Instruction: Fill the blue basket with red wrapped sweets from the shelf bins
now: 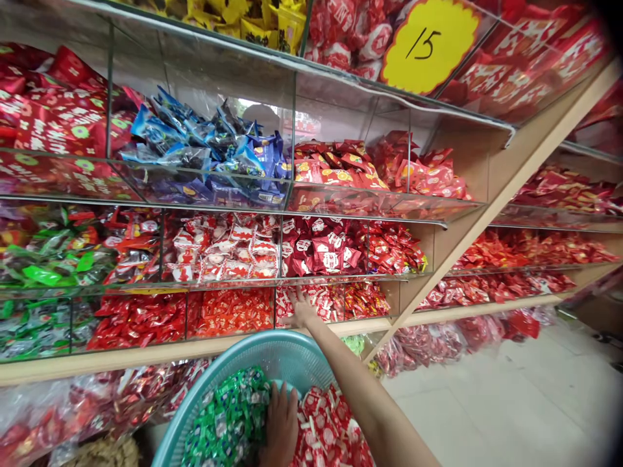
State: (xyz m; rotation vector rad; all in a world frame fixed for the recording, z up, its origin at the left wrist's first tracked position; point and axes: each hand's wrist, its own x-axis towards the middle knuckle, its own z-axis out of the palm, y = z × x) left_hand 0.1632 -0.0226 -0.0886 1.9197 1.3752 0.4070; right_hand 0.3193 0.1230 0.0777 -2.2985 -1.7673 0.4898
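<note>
My right hand (300,308) reaches forward into a glass compartment of red-and-white wrapped candies (321,299) on the lower shelf; its fingers are partly hidden among the wrappers. My left hand (280,425) lies flat inside a teal plastic basket (243,363) held low in front of me. The left hand rests between a heap of green wrapped candies (228,418) and a heap of red-and-white wrapped candies (326,421), fingers stretched out.
Tiered glass bins hold red, green and blue (209,149) candy packets. A yellow price tag marked 15 (428,45) hangs on the top bin. A slanted wooden shelf frame (491,188) divides the display. Pale tiled floor (511,402) lies at the lower right.
</note>
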